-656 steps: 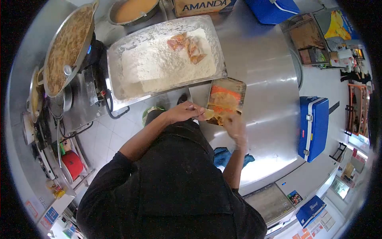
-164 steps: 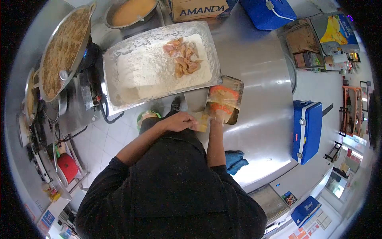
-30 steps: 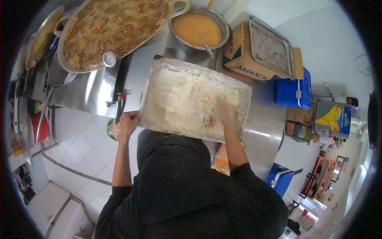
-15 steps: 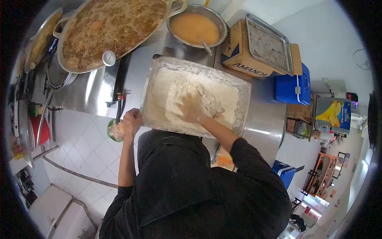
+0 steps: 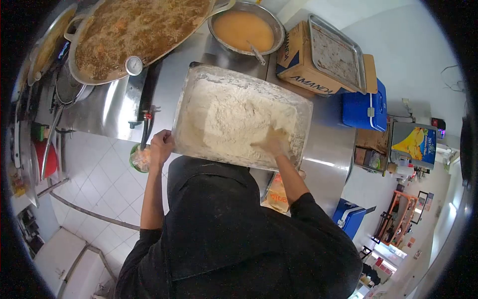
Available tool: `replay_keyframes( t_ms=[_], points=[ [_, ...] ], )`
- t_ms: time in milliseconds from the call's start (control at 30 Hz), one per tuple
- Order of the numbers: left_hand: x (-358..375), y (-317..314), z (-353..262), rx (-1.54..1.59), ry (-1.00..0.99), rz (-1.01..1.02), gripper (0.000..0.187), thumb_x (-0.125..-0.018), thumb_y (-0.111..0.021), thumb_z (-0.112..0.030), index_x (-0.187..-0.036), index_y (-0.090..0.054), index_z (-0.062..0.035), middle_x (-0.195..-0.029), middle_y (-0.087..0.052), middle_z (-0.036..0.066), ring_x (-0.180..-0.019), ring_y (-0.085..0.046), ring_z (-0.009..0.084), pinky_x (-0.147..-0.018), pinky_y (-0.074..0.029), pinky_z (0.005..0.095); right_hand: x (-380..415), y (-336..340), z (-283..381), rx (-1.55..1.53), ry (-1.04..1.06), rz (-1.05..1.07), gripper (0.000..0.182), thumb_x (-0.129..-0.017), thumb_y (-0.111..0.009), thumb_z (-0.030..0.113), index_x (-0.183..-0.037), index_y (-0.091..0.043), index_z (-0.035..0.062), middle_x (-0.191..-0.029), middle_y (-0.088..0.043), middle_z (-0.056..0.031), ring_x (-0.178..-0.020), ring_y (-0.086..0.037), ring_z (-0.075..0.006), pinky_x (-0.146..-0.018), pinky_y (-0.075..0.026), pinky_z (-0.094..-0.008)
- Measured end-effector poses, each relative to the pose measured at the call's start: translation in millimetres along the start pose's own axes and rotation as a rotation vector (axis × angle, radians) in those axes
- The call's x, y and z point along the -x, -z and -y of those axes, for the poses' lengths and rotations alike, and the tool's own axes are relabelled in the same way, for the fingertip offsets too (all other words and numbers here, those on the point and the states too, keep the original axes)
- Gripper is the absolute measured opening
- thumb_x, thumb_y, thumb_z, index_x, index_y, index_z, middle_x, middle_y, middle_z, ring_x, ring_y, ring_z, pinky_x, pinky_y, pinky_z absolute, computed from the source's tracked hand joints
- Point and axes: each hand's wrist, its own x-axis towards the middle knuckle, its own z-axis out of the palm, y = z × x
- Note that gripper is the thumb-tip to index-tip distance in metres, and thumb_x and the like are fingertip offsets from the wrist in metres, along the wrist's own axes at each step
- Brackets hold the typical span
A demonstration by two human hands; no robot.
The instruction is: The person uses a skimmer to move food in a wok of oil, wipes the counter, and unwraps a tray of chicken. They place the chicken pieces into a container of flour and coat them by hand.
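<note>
A deep rectangular metal tray (image 5: pixel 182 107) holds pale flour (image 5: pixel 234 117), spread unevenly with some lumps. My left hand (image 5: pixel 162 145) is closed at the tray's near left corner, its fingers against the rim. My right hand (image 5: pixel 275 143), coated in flour and slightly blurred, lies in the right part of the flour with its fingers apart. Some fingertips are hard to make out against the flour.
Behind stand a wide pan of bubbling oil (image 5: pixel 144 37) with a dial thermometer (image 5: pixel 134 66) and a bowl of orange liquid (image 5: pixel 244 31). To the right are a cardboard box (image 5: pixel 304 79), a metal baking tray (image 5: pixel 338 52) and a blue cooler (image 5: pixel 366 107).
My right hand has moved right and slightly toward me through the flour, and the lumpy middle looks more spread. My left hand remains at the tray's corner.
</note>
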Motion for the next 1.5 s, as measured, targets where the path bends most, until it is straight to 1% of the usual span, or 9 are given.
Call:
replay_keyframes(
  t_ms=[233,433,500,633,800,933,1033,1200,1500],
  points=[
    [1,6,-2,0.079,0.112,0.081,0.016,-0.082,-0.058,-0.008,-0.091,-0.065,0.0027,-0.064,-0.060,0.010,-0.060,-0.057,0.0153,-0.059,-0.046,0.0300,-57,-63,-30,-0.296,0.136,-0.133,0.081,-0.070,-0.075,0.053,-0.125,-0.051,-0.0005,-0.116,-0.059,-0.0248,-0.107,-0.058,-0.0393,-0.099,-0.042,-0.0423],
    [3,3,2,0.076,0.085,0.033,0.016,-0.083,-0.059,-0.008,-0.093,-0.066,0.0033,-0.066,-0.062,0.011,-0.062,-0.059,0.0151,-0.061,-0.047,0.0301,-74,24,-42,-0.241,0.032,-0.139,0.079,-0.083,-0.057,0.060,-0.135,-0.046,0.0021,-0.125,-0.055,-0.0279,-0.111,-0.057,-0.0386,-0.097,-0.043,-0.0425],
    [3,2,1,0.061,0.044,0.018,0.017,-0.083,-0.060,-0.009,-0.093,-0.066,0.0029,-0.067,-0.063,0.011,-0.062,-0.060,0.0159,-0.061,-0.047,0.0305,-107,-47,-33,-0.046,0.143,-0.400,0.082,-0.084,-0.053,0.062,-0.139,-0.042,0.0021,-0.127,-0.054,-0.0273,-0.110,-0.058,-0.0374,-0.094,-0.045,-0.0431],
    [5,6,-5,0.059,0.075,0.020,0.017,-0.083,-0.061,-0.010,-0.094,-0.066,0.0025,-0.068,-0.064,0.013,-0.063,-0.061,0.0181,-0.062,-0.048,0.0315,-49,-17,60,-0.090,0.307,-0.257,0.089,-0.086,-0.049,0.063,-0.143,-0.031,-0.0040,-0.125,-0.056,-0.0268,-0.117,-0.054,-0.0373,-0.102,-0.038,-0.0447],
    [1,1,6,0.107,0.092,0.017,0.019,-0.083,-0.062,-0.011,-0.095,-0.067,0.0031,-0.069,-0.065,0.014,-0.063,-0.063,0.0193,-0.062,-0.048,0.0319,-59,25,61,-0.173,0.339,0.442,0.091,-0.085,-0.050,0.066,-0.144,-0.033,-0.0008,-0.136,-0.046,-0.0269,-0.128,-0.042,-0.0399,-0.109,-0.028,-0.0484],
    [3,-2,13,0.114,0.054,0.012,0.016,-0.084,-0.063,-0.008,-0.094,-0.067,0.0030,-0.071,-0.064,0.011,-0.066,-0.059,0.0143,-0.063,-0.048,0.0310,-89,-30,88,-0.309,0.550,-0.326,0.093,-0.079,-0.055,0.070,-0.145,-0.035,0.0074,-0.146,-0.034,-0.0259,-0.138,-0.028,-0.0410,-0.114,-0.018,-0.0511],
    [3,5,-1,0.086,0.112,0.029,0.016,-0.085,-0.062,-0.008,-0.094,-0.066,0.0043,-0.072,-0.065,0.011,-0.066,-0.060,0.0140,-0.064,-0.048,0.0302,-35,10,100,-0.043,0.668,-0.047,0.095,-0.076,-0.053,0.075,-0.147,-0.036,0.0131,-0.152,-0.026,-0.0231,-0.142,-0.018,-0.0404,-0.115,-0.008,-0.0568],
    [2,1,10,0.128,0.100,0.032,0.020,-0.081,-0.064,-0.012,-0.094,-0.068,0.0019,-0.068,-0.064,0.011,-0.062,-0.059,0.0151,-0.061,-0.047,0.0303,17,41,27,0.212,0.415,0.152,0.102,-0.072,-0.048,0.081,-0.146,-0.036,0.0127,-0.150,-0.029,-0.0238,-0.140,-0.018,-0.0466,-0.110,-0.004,-0.0671],
    [2,2,12,0.225,0.127,0.084,0.015,-0.086,-0.060,-0.009,-0.093,-0.066,0.0027,-0.066,-0.060,0.005,-0.061,-0.053,0.0098,-0.058,-0.043,0.0265,14,20,-13,-0.097,0.001,0.218,0.095,-0.065,-0.079,0.051,-0.141,-0.039,0.0111,-0.142,-0.038,-0.0293,-0.134,-0.031,-0.0460,-0.107,-0.036,-0.0453]
  ],
)
